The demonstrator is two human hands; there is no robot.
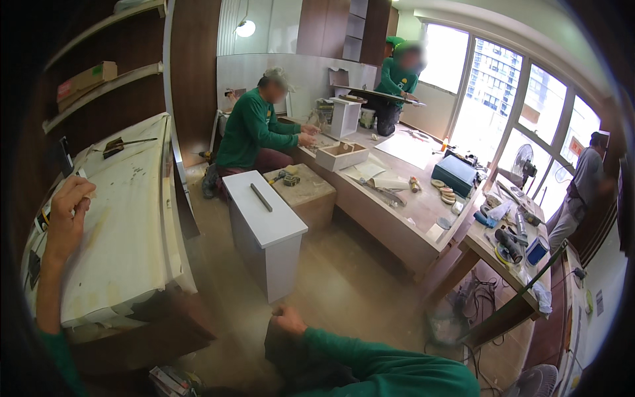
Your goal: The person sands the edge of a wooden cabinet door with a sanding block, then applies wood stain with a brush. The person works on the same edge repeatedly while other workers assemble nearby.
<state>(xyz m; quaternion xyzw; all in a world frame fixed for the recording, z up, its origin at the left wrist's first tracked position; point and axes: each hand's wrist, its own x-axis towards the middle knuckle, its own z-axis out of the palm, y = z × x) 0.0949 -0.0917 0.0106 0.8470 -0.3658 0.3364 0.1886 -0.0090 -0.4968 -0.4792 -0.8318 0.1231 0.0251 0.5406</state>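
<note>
My left hand (66,215) is raised over the left edge of a long counter covered in white sheeting (126,218), with its fingers curled together and nothing visible in them. My right hand (289,321), on a green sleeve, rests low by my dark trouser knee (284,351), its fingers closed. A white cabinet box (264,231) stands on the floor just beyond my right hand.
A person in green sits at a long workbench (397,218) handling a small white box (342,156). Another person in green stands at the back, and a third stands by the window at right. Power tools lie on a table (509,245). Shelves line the left wall.
</note>
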